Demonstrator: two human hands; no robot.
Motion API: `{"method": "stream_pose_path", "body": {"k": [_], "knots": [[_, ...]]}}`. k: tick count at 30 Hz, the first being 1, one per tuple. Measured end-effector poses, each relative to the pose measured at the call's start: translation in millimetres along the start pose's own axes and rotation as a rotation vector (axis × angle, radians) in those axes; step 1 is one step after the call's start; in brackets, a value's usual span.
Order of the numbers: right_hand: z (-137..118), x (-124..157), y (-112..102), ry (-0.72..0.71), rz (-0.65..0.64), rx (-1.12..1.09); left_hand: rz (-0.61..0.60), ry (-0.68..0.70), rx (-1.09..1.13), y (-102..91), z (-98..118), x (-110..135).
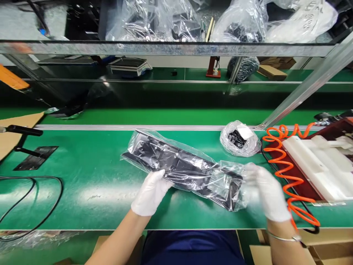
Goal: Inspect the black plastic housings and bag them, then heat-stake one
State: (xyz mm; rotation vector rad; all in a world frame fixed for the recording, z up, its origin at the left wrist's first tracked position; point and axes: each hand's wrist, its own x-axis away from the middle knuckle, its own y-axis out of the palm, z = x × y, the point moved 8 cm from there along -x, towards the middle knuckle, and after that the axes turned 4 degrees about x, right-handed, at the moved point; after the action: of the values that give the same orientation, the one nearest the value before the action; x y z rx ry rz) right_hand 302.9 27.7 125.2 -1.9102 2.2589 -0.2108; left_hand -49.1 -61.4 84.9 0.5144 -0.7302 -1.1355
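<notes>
A long black plastic part [190, 167] lies at a slant in a clear plastic bag [220, 186], above the green bench top. My left hand [151, 191], in a white glove, grips its near edge at the left, with the thumb on top and the other fingers hidden. At the bag's right end is my right hand [268, 191], also white-gloved. Motion smears its fingers, so whether they pinch the bag film cannot be made out.
Behind the right end sits a clear bag of small black pieces [237, 139]. An orange coiled hose [289, 176] and a dark red fixture with white blocks [317, 165] stand at right. A black cable [59, 191] loops at left. Overhead runs a metal shelf rail [176, 48].
</notes>
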Motion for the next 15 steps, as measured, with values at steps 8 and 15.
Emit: {"method": "stream_pose_path", "body": {"k": [8, 15], "knots": [[-4.3, 9.7, 51.6, -0.164, -0.746, 0.457, -0.113, 0.025, -0.071, 17.4, 0.4, -1.1], [-5.8, 55.0, 65.6, -0.824, -0.422, 0.615, -0.209, 0.017, -0.079, 4.2, 1.3, -29.2]]}}
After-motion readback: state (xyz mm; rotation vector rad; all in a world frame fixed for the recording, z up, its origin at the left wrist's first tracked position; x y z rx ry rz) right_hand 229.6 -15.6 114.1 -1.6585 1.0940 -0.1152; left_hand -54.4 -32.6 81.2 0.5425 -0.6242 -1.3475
